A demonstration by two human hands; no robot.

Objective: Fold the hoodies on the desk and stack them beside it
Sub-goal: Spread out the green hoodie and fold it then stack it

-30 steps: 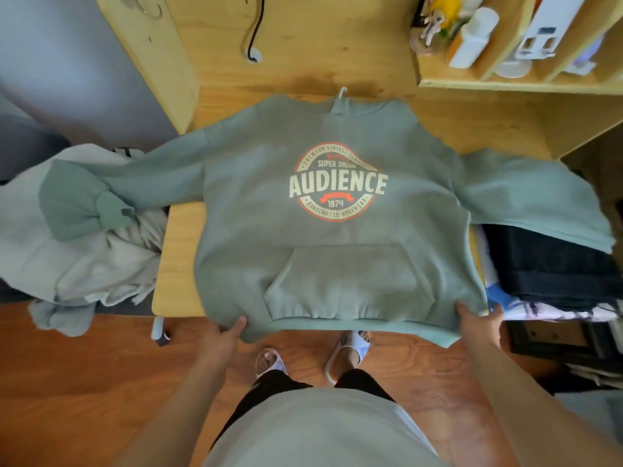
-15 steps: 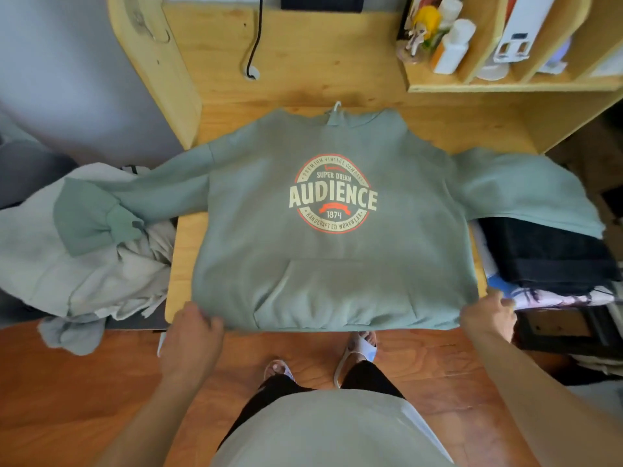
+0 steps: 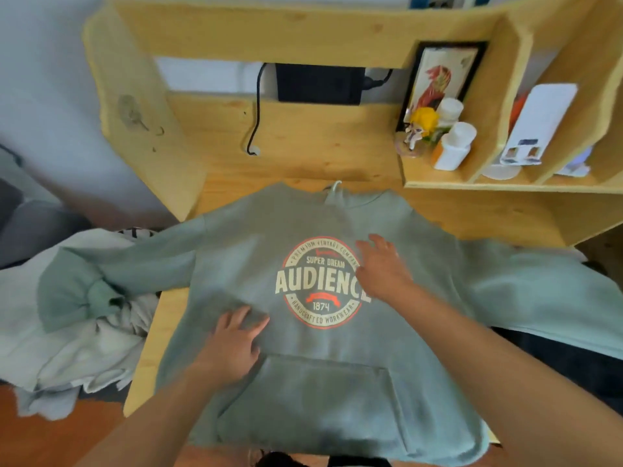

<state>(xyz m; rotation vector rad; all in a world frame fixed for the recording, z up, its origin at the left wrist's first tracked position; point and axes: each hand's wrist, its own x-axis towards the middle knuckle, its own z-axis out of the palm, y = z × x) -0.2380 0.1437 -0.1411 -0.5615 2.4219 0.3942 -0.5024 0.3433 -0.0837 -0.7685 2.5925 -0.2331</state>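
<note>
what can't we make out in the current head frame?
- Green hoodie: hood hidden beneath the body; bottom hem cut by the frame edge.
- Its left sleeve cuff: bunched on the pale clothes pile, shape unclear.
- Dark folded stack: mostly covered by the right sleeve.
- Right hand: covers the logo's last letter.
- Left hand: motion-blurred.
- White bottles: labels too small.
</note>
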